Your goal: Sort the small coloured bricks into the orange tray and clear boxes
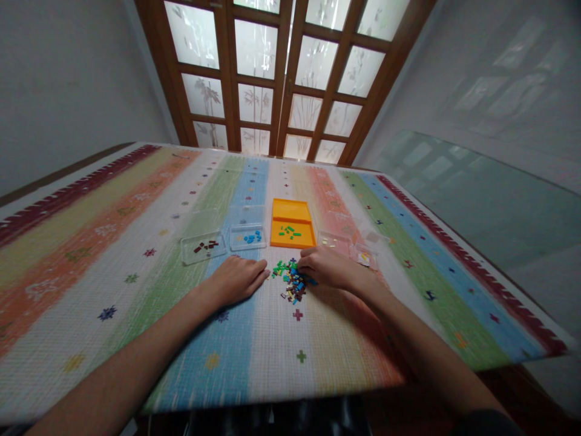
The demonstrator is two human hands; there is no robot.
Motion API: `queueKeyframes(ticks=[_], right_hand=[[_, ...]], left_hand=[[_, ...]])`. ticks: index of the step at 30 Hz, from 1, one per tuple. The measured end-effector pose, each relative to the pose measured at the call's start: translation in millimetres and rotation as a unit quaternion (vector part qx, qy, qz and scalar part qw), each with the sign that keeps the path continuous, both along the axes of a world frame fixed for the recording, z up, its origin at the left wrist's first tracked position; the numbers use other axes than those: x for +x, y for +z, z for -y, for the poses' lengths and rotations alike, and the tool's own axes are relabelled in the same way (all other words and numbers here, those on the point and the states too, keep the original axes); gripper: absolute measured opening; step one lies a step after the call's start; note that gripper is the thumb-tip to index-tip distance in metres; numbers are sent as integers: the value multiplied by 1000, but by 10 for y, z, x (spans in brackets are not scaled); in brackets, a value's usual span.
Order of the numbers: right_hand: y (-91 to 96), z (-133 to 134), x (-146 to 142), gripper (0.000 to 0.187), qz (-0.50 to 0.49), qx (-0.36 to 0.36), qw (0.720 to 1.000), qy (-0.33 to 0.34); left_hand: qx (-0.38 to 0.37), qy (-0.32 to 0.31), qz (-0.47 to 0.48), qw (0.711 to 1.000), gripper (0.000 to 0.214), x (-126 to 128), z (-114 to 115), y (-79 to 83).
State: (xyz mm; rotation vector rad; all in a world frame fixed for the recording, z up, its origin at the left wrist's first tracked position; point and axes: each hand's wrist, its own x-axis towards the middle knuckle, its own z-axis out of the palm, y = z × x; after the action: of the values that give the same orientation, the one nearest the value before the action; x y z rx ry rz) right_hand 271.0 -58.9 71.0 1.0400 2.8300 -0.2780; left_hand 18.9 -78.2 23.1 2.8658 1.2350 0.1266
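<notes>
A small pile of mixed toy building bricks [296,283], in green, blue, brown and yellow, lies on the striped tablecloth between my two hands. From the right, my right hand [324,266] reaches over the pile with its fingertips bent down together into the upper part. Whatever those fingers pinch is hidden. My left hand [240,278] rests on the cloth just left of the pile, holding nothing, its fingers stretched out toward the bricks. Behind the pile stands an orange box [293,243] with its lid laid back; several green bricks [289,231] lie inside.
Left of the orange box, one clear box [185,253] holds brown bricks [206,246] and another clear box [248,247] holds blue bricks [252,237]. To the right are clear boxes with pale bricks [328,242] and yellow bricks [364,257]. A panelled door [279,79] stands beyond the table.
</notes>
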Motion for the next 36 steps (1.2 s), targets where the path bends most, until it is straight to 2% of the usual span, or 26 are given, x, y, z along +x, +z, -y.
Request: queueKeyframes(ticks=[11,16,20,24,29,33,36], right_hand=[[86,-8,-69,26,57,9,998,-23],[54,12,-89,24,32,19,999,-33],[64,23,-43,23,-17,-2,1000,-17],[156,-23,170,24,-72,1,997,-23],[272,-194,653,25,-86,39,990,-107],[240,-328,941,25,-58,43,980,-185],[158,-390,1005,24,-47,40,977,-202]], left_hand=[[-7,1,2,1000,35,0,6,11],[-3,1,-4,1000,34,3,14,23],[6,-2,-7,1000,35,0,14,24],[13,-8,-1,1000,35,-10,6,6],[-5,-3,-16,1000,36,-4,4,16],[-13,-2,-25,1000,36,3,0,31],[-10,-1,-28,1000,36,-2,-6,24]])
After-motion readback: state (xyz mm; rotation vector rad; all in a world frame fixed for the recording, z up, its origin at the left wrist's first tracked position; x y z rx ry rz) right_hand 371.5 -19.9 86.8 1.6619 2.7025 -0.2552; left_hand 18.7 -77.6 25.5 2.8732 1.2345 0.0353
